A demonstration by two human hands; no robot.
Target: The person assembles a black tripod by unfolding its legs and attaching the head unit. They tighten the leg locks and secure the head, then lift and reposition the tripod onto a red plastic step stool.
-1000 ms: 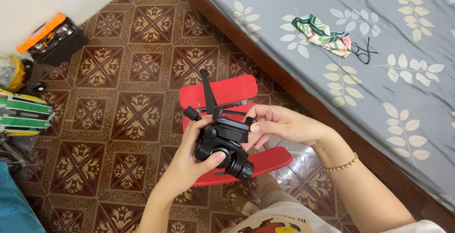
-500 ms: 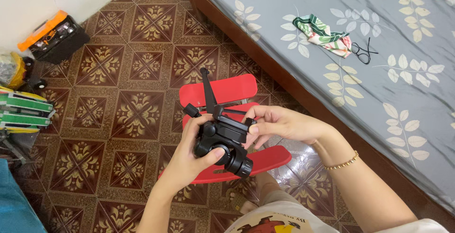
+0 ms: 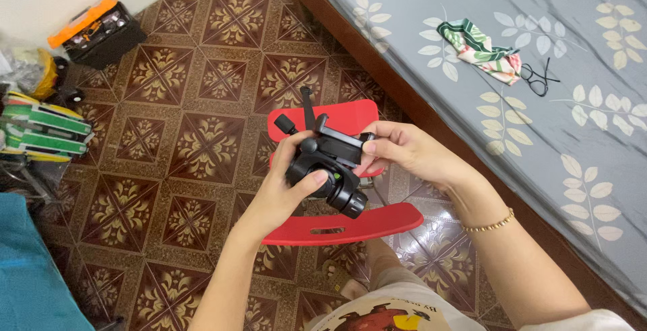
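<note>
**Black tripod head held in both hands above a red chair**

The black tripod head (image 3: pixel 325 169) sits near the middle of the view, held over the tiled floor (image 3: pixel 195 88) and in front of a red plastic chair (image 3: pixel 340 226). The left hand (image 3: pixel 283 189) wraps it from below and behind, thumb lying across the body near a small green mark; its palm side is hidden. The right hand (image 3: pixel 404 152) closes on the upper plate from the right, fingertips pinching its edge. A knob and a thin black handle (image 3: pixel 308 105) stick up from the head; the lower barrel points down and to the right. The chair's seat is largely covered by the hands, so only its backrest and front edge show. A gold bracelet (image 3: pixel 486 224) circles the right wrist. To the right lies a bed with a grey leaf-print sheet (image 3: pixel 586 136), cut off by the frame, carrying a crumpled patterned cloth (image 3: pixel 480 48) and black spectacles (image 3: pixel 538 78) just beside it. At upper left stands a black toolbox with an orange lid (image 3: pixel 100 29); the green and yellow objects (image 3: pixel 40 132) at the left edge are too cropped to identify
</note>
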